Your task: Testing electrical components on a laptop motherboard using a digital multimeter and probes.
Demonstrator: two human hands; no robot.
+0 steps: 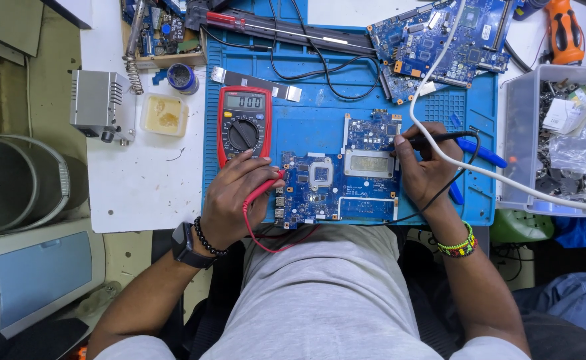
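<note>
A blue circuit board (336,183) lies on a blue work mat (306,120) in front of me. My left hand (236,200) grips a red probe (266,189) whose tip rests at the board's left edge. My right hand (423,167) pinches a black probe (439,139), its tip touching the board's upper right part. A red multimeter (243,123) with a grey display and black dial stands just above my left hand, the red lead looping down from it.
A second blue circuit board (439,43) lies at the back right. A clear bin (559,133) of small parts stands at the right, crossed by a white cable (479,170). A soldering iron stand (99,103) and a small flux tub (165,115) sit left.
</note>
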